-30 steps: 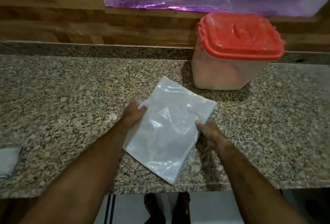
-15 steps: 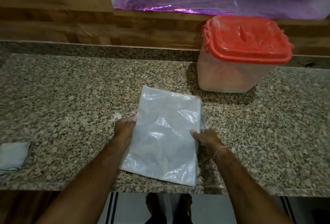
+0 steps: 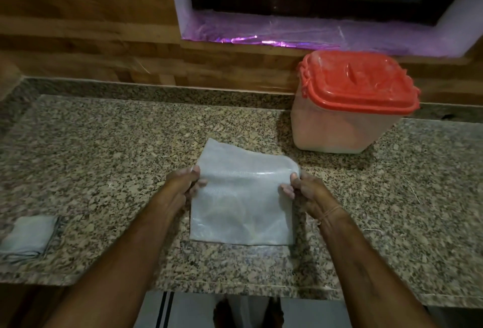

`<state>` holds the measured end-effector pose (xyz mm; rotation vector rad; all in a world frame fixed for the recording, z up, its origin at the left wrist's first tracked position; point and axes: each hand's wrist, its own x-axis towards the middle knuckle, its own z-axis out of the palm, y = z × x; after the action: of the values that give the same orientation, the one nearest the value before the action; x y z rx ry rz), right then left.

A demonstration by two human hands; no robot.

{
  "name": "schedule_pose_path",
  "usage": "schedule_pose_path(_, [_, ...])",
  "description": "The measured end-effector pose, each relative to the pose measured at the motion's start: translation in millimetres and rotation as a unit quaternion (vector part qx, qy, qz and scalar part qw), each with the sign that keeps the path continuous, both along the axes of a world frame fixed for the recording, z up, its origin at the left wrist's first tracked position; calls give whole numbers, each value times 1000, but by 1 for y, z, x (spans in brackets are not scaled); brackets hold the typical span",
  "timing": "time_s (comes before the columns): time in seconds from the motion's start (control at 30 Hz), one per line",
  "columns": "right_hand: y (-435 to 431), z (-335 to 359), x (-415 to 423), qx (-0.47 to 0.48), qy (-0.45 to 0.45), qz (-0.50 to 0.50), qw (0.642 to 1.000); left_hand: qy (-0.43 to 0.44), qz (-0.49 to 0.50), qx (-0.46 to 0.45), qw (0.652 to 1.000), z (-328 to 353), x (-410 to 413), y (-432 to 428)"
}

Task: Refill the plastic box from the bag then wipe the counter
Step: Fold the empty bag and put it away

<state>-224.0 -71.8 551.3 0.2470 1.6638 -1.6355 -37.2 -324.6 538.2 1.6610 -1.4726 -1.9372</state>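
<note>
Both hands pinch the translucent plastic bag [image 3: 241, 205] at its upper side edges, left hand [image 3: 183, 188] on one edge, right hand [image 3: 304, 191] on the other, thumbs on top; the bag's lower part lies flat on the granite tabletop [image 3: 104, 157]. Judging by the flatness, little remains inside, though its contents are unclear. Folding it should go best with edges aligned and air pressed out. Behind it, apart, stands the plastic box [image 3: 337, 129], red lid [image 3: 358, 82] shut, holding pale contents. A folded cloth [image 3: 28, 236] waits at far left.
</note>
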Motion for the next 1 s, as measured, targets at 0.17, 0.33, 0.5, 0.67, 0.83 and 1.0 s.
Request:
schedule_pose_path(0.17, [-32, 64, -18, -86, 36, -7, 996, 105, 31, 11, 994, 58, -10, -25])
schedule_pose_path(0.33, [-42, 63, -20, -49, 89, 41, 994, 96, 18, -62, 993, 64, 0, -22])
schedule_pose_path(0.5, [0, 14, 11, 90, 117, 140, 979, -66, -84, -130, 986, 18, 41, 6])
schedule_pose_path(0.67, [40, -33, 39, 255, 195, 293, 901, -189, -203, -174, 945, -29, 86, 32])
schedule_pose_path(0.83, [41, -41, 59, 375, 351, 261, 818, -185, -253, -470, 825, -43, 72, 60])
schedule_pose_path(1.0, [36, -57, 70, 430, 390, 437, 687, -224, -436, -497, 716, -78, 50, 63])
